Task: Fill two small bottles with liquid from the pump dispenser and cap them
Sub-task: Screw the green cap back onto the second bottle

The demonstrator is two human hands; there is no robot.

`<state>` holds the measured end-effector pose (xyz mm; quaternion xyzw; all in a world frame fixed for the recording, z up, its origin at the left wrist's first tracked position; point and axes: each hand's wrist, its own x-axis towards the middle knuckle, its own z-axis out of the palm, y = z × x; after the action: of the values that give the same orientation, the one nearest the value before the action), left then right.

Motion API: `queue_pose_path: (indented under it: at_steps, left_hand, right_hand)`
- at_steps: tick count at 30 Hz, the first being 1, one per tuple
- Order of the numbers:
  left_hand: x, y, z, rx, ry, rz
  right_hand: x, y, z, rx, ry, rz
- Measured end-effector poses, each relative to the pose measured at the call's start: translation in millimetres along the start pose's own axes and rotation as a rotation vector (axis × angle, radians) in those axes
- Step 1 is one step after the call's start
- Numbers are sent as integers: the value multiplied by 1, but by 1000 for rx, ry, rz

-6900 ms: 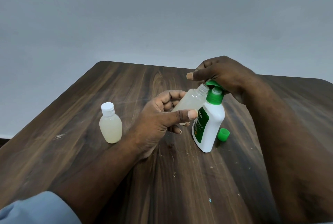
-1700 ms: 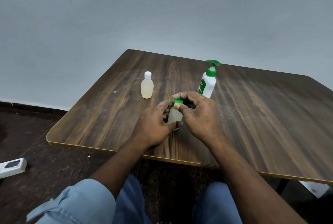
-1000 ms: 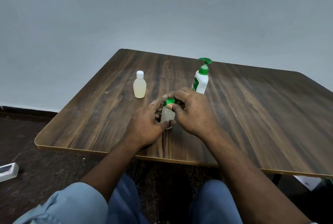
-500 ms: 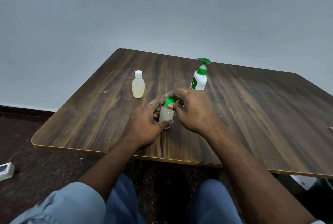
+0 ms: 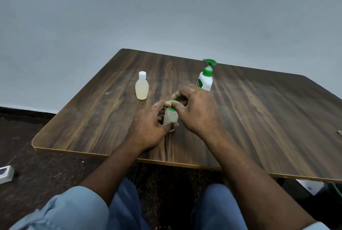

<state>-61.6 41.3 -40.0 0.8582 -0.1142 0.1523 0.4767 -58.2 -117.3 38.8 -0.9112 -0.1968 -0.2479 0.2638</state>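
Both forearms reach over the near edge of the table (image 5: 259, 118), bare below rolled pale-blue sleeves. The left hand (image 5: 148, 124) wraps the small bottle (image 5: 170, 118) from the left, thumb across its lower front, fingers curled behind; the bottle stands upright on the wood near the table's middle. The right hand (image 5: 196, 109) arches over it from the right, thumb and fingers pinching the green cap (image 5: 174, 101) seated on the bottle's neck; only slivers of green show between the fingers.

The small bottle is translucent plastic with rounded shoulders, cloudy pale liquid inside. A second bottle (image 5: 142, 88) of the same form, with a ribbed white cap, stands well apart to the left rear. The pump dispenser (image 5: 205, 80) is opaque white with a green collar and flat green spout, standing just beyond the right hand. The tabletop is dark wood-grain laminate with a rounded corner and a light edge band.
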Motion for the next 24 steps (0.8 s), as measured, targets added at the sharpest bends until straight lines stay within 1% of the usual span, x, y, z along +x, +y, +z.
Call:
queue_pose_path:
  at_steps: [3,5,8,10,13,19,21,24]
  left_hand:
    - [-2,3,-1,-6,15,-11]
    - [-1,2,-2,10,17,-7]
    - [-1,2,-2,35,3,17]
    - [0,2,-3,57,4,22]
    - [0,3,-4,65,13,9]
    - [-1,6,-4,63,12,9]
    - [-1,4,-4,46,7,12]
    - [-1,2,-2,50,14,1]
  right_hand:
    - [2,0,5,37,18,59]
    - [2,1,0,93,-31,59]
    - [-1,4,-6,153,-124,10]
    - [-3,4,-2,157,-88,10]
    - [-3,4,7,142,3,85]
    - [-4,7,5,224,-90,59]
    - [-5,6,7,199,-52,70]
    - [-6,5,16,130,30,145]
